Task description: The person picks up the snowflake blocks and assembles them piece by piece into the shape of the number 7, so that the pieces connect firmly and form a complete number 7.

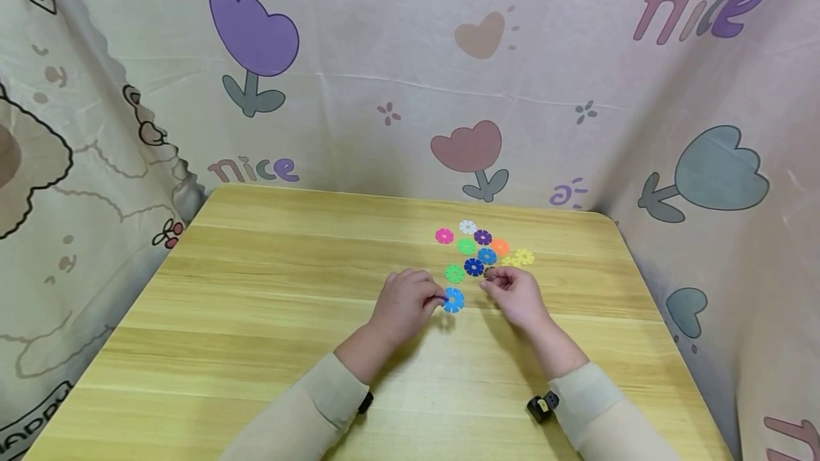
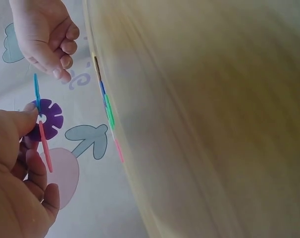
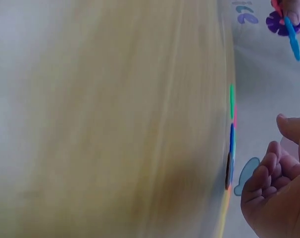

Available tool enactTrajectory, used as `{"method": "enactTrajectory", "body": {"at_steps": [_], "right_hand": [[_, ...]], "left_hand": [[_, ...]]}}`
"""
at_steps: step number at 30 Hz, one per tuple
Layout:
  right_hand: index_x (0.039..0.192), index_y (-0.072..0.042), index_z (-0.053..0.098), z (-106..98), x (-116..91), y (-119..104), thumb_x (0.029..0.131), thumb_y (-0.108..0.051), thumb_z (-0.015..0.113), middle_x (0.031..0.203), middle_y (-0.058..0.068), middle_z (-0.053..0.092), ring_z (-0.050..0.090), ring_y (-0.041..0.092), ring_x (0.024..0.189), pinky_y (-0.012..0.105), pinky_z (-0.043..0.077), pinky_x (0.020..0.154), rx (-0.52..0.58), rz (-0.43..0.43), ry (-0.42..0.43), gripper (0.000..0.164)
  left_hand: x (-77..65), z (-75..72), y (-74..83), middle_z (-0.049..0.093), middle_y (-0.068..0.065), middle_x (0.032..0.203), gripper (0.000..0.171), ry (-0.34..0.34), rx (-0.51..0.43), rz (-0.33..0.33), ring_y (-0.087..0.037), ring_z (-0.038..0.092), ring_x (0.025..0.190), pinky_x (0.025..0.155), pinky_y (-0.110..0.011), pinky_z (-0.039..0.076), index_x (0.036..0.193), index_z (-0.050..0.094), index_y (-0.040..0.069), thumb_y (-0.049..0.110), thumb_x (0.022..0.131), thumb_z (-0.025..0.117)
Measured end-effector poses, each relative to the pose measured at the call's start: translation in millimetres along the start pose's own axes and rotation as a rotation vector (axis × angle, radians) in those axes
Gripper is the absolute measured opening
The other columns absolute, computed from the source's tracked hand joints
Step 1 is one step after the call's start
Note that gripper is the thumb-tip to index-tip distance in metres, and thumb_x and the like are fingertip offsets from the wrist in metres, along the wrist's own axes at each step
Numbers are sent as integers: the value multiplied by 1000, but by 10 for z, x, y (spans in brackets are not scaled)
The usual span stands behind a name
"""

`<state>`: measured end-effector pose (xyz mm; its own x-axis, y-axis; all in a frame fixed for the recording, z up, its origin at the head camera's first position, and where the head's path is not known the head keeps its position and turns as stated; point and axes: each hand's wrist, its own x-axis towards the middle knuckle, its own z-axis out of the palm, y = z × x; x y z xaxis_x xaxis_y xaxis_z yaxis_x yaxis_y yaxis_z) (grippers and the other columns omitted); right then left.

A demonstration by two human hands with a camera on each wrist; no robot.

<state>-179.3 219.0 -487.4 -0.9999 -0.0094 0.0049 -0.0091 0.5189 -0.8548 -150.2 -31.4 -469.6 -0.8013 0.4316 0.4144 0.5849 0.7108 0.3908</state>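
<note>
My left hand [image 1: 405, 304] pinches a purple notched plastic disc [image 2: 53, 119] above the table. A light blue disc [image 1: 455, 300] and a pink disc [image 2: 47, 151] are slotted into the purple one, both seen edge-on in the left wrist view. My right hand [image 1: 520, 299] hovers to the right of this joined piece, its fingers loosely bent with nothing between them. Just beyond its fingertips lies a dark brown disc [image 1: 489, 272], partly covered by the hand. A dark blue disc [image 1: 474, 267] and a green disc [image 1: 454, 274] lie flat nearby.
Farther back on the wooden table [image 1: 269, 290] lie more flat discs: a pink one [image 1: 444, 236], a white one [image 1: 468, 227], an orange one [image 1: 500, 246] and a yellow one [image 1: 524, 257], among several others. Patterned cloth [image 1: 359, 41] hangs behind the table and along its sides.
</note>
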Motion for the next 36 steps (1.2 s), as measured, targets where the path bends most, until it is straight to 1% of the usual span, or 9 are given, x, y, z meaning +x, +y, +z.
{"method": "enactTrajectory", "body": {"at_steps": [4,8,11,17,20,24,29,36], "right_hand": [[121,10,71,-42,50,29,94,-8,79,94,11,66,59,19,85,20,52,71,-44,7,-1,33],[124,10,69,-76,94,72,95,-10,79,95,11,64,58,21,86,20,51,70,-76,23,-8,37],[127,10,67,-93,133,105,95,-11,79,95,11,63,57,22,87,23,51,71,-109,31,-16,40],[133,12,64,-117,223,156,96,-13,79,95,11,62,57,25,88,37,52,81,-200,36,-20,46],[134,11,63,-130,244,149,97,-15,78,97,12,63,58,26,90,41,52,86,-222,59,-25,48],[136,11,61,-142,263,168,97,-16,79,98,12,64,59,25,92,42,54,88,-236,80,-43,51],[136,11,62,-147,294,210,96,-16,79,99,13,65,59,26,92,44,54,91,-250,82,-57,51],[134,11,64,-128,328,221,96,-17,79,96,11,65,59,26,91,44,52,89,-292,70,-68,50]], "left_hand": [[-7,-8,2,73,8,93,6,0,-9,-2,-18,66,91,80,-37,48,93,84,20,24,95,82],[-12,-8,-2,73,7,95,6,-3,-7,6,-18,66,92,80,-37,47,95,84,19,24,96,81],[-16,-7,-6,74,7,96,5,-9,-1,6,-18,66,93,80,-37,47,96,84,20,24,95,81],[-21,1,-17,74,7,96,5,-13,11,6,-18,66,93,81,-37,48,96,85,21,24,95,81],[-25,15,-25,74,8,96,5,-6,18,13,-18,66,93,79,-36,47,96,85,21,25,96,81],[-25,26,-30,73,8,96,5,-4,25,9,-17,66,92,78,-35,46,96,85,21,25,96,81],[-18,19,-30,73,9,95,6,-2,29,1,-17,66,93,79,-34,46,95,84,21,26,96,81],[-15,1,-26,73,8,95,6,-5,20,-1,-18,66,93,79,-36,46,95,84,21,26,95,82]]}}
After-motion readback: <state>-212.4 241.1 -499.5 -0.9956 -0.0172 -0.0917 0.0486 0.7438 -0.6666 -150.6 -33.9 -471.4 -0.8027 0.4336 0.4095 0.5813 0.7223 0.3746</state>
